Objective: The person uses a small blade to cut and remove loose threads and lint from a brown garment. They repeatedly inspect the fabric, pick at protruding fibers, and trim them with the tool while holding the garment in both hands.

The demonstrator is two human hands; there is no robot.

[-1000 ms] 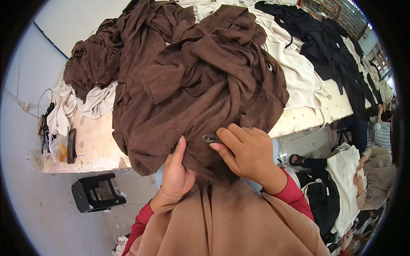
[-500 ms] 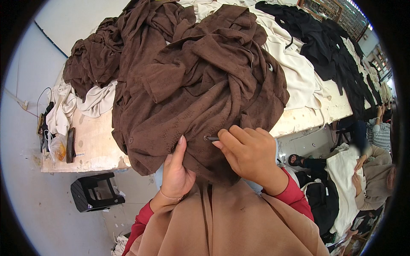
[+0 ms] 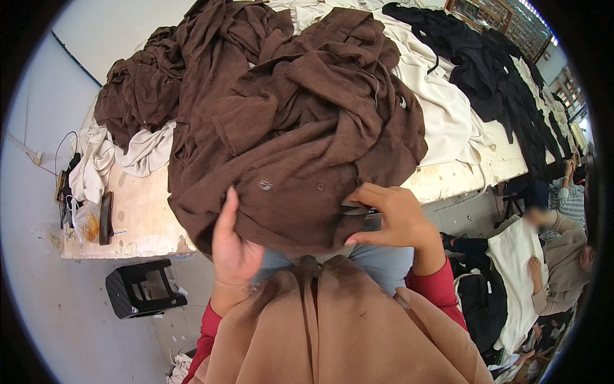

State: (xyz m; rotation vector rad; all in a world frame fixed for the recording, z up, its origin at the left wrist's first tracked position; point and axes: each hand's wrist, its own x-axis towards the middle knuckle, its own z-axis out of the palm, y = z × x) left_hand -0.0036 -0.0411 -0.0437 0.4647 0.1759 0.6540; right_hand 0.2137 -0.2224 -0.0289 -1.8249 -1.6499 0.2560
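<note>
A brown fabric garment [image 3: 294, 153] lies bunched at the front of the pile, its lower part over my lap. My left hand [image 3: 236, 246] grips its lower left edge, thumb on top. My right hand [image 3: 400, 221] is at the lower right edge, holding small dark snips [image 3: 354, 208] under the index finger, with the thumb lower against the fabric. A small button [image 3: 320, 187] and a pale shiny spot [image 3: 264, 185] show on the cloth between my hands.
Cream cloths [image 3: 441, 115] and black garments [image 3: 486, 77] cover the pale table [image 3: 460, 176]. A plastic bag [image 3: 86, 224] is at the left end, a black stool [image 3: 144, 288] below. Co-workers [image 3: 556, 275] handle cream fabric at the right.
My left hand has moved left and my right hand right, with the snips. The cloth between them is spread wider, and the spot where the snips were is uncovered.
</note>
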